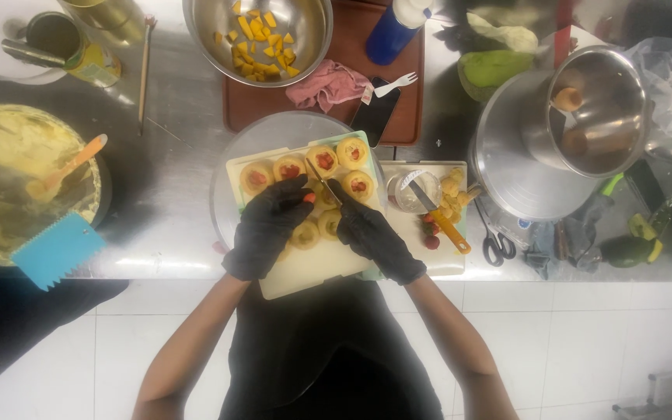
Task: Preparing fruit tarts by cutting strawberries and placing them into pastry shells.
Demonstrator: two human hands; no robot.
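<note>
Both my hands wear black gloves and work over a white cutting board (305, 272) that rests on a clear round plate (270, 136). On the board lie several round pastry rings (322, 161) with red filling in their middles. My left hand (267, 225) pinches a small red piece near its fingertips, over unfilled rings (306, 233). My right hand (371, 233) holds a small knife (325, 187), its blade pointing up-left toward the rings.
A steel bowl of yellow fruit cubes (258, 39) sits on a brown tray with a pink cloth (328, 84), phone and white fork. A bowl of yellow cream (17, 179) with a spatula and a blue scraper (57, 250) is at left. Steel pots (584, 117), scissors and an orange-handled peeler (448, 225) are at right.
</note>
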